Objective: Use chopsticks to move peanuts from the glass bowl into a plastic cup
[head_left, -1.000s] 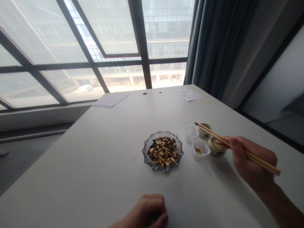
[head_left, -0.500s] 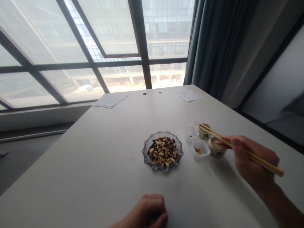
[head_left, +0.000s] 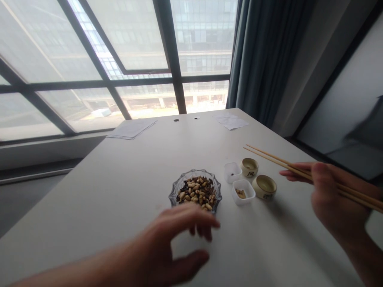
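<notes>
A wide window [head_left: 136,28] fills the background, with a dark curtain [head_left: 254,59] on its right. The white desk [head_left: 134,171] stretches out beneath the left grip [head_left: 167,243], which is released, fingers loosely spread. The right grip [head_left: 332,195] is clenched around the chopsticks [head_left: 271,158], tips ahead of it and to its left, slightly apart. Just beyond the left grip sits a glass bowl [head_left: 173,193], its near edge hidden behind that grip; whether they touch I cannot tell. Left of the right grip stand a near cup [head_left: 259,192] and a far cup [head_left: 244,171]; beside them, ahead of and between both grips, a near tub [head_left: 243,202] and a far tub [head_left: 231,180]. Nuts [head_left: 196,190] heap the bowl, brown pieces [head_left: 240,193] lie in the near tub, and a dark speck [head_left: 232,174] lies in the far one.
</notes>
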Demonstrator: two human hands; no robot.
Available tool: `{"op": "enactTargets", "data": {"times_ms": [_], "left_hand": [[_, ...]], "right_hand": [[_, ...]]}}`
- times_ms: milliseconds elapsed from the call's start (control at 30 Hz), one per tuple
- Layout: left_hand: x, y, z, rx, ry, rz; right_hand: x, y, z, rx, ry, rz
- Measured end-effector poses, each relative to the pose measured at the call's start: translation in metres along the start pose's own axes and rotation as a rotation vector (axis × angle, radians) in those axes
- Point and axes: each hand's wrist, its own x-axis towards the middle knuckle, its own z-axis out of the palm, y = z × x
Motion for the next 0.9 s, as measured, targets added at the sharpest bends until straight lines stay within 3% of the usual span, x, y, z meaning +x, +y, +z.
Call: {"op": "enactTargets", "data": {"times_ms": [67, 133, 167, 267, 400, 600, 900], "left_hand": [[0.053, -0.004, -0.020, 0.147, 0.069, 0.040], [0.113, -0.020, -0.024, 0.357, 0.029, 0.019], [0.142, -0.031, -0.021, 0.492, -0.024, -0.018], [0.217, -0.062, 0.000, 0.568, -0.159, -0.054], [0.276, -0.085, 0.033, 0.624, -0.330, -0.090], [0.302, -0.094, 0.051, 0.653, -0.472, -0.071], [0.281, -0.086, 0.043, 0.714, -0.304, 0.059]], "right_hand": [[0.003, 0.008, 0.001, 0.041, -0.001, 0.000], [0.005, 0.015, 0.002, 0.071, 0.004, 0.030], [0.006, 0.018, 0.002, 0.075, 0.013, 0.044], [0.006, 0.025, 0.000, 0.063, 0.054, 0.076], [0.006, 0.034, -0.006, 0.065, 0.094, 0.140], [0.009, 0.040, -0.015, 0.047, 0.131, 0.188], [0.011, 0.031, -0.025, -0.072, 0.220, 0.157]]}}
